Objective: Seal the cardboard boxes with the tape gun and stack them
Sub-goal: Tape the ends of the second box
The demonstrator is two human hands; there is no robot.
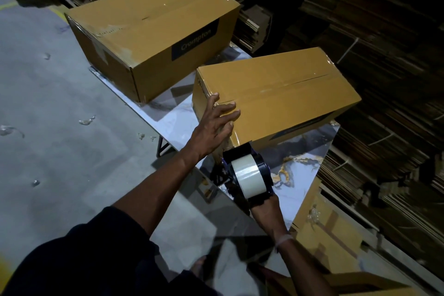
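The marbled table (292, 175) carries two cardboard boxes: the far box (153, 31) to the left and the near box (276, 96) to the right. My left hand (213, 127) lies open, fingers spread, on the near box's near end. My right hand (266, 209) grips the tape gun (247, 175), whose head touches that end.

Left hand (212, 125) flat on near box (276, 94), tape gun (247, 173) in right hand (266, 211)

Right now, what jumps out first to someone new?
The tape gun with its clear roll, gripped in the right hand at the near end of the near cardboard box. The left hand lies spread on that box's corner. Behind, a Crompton box sits taped on the same marble-patterned table.
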